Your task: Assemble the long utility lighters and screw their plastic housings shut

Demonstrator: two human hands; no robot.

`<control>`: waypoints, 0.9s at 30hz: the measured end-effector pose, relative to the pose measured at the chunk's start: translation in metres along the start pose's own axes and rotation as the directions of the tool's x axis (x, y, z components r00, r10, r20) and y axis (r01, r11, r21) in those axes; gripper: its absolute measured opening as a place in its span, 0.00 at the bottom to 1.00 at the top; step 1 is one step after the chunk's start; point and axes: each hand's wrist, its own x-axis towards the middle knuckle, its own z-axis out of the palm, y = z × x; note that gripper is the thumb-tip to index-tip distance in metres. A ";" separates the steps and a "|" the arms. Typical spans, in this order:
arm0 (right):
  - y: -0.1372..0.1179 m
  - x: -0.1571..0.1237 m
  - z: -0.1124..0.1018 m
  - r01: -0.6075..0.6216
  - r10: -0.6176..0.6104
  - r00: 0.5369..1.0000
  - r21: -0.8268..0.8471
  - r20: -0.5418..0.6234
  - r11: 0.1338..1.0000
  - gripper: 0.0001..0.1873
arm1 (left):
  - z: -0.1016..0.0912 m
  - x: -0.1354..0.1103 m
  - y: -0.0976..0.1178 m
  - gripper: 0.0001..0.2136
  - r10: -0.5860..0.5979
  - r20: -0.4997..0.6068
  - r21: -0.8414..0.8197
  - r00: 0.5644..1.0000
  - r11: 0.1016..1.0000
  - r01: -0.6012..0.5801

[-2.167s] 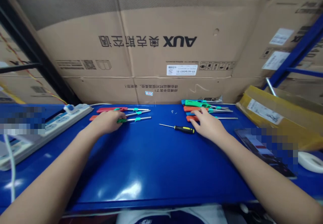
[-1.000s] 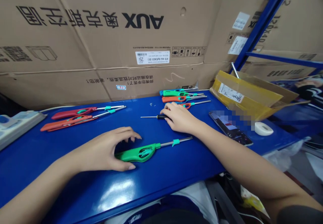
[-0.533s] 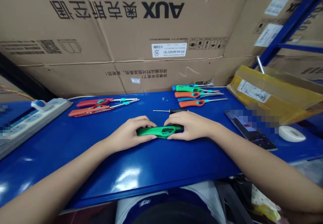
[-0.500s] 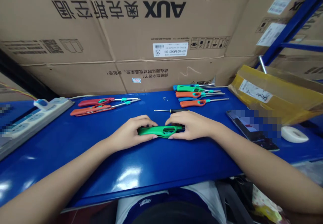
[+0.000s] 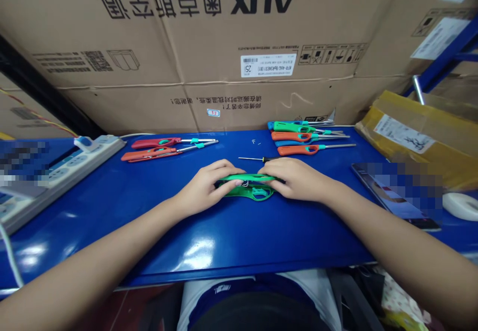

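Observation:
A green utility lighter is held between my two hands just over the blue table, its casing split lengthwise into two halves with inner parts showing in the gap. My left hand grips its left end between thumb and fingers. At the other end, my right hand pinches the upper half of the casing. The lighter's metal tube is not visible. Just behind my right fingers lies a screwdriver, its dark handle partly covered by that hand.
Red and orange lighters lie at back left. Several orange, green and blue lighters are grouped at back right. A power strip stands left; a phone, white mouse and yellow-taped carton are right. Large cardboard backs the table.
The green lighter's casing has come apart along its length, the upper half tilted up from the lower one. My view has shifted slightly left, so things appear farther right.

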 end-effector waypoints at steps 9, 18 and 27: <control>0.002 -0.001 0.011 -0.180 0.177 0.983 0.089 0.044 0.980 0.03 | 0.004 -0.001 -0.002 0.15 -0.011 0.012 -0.019 1.000 1.000 0.011; 0.001 0.001 0.009 -0.134 0.122 0.989 0.148 0.082 0.980 0.05 | 0.005 -0.002 -0.004 0.14 0.075 0.004 -0.010 0.997 0.997 -0.074; -0.002 0.002 0.006 -0.153 0.135 0.982 0.140 0.132 0.978 0.08 | 0.008 -0.003 -0.001 0.14 0.120 -0.051 0.007 0.991 0.993 -0.120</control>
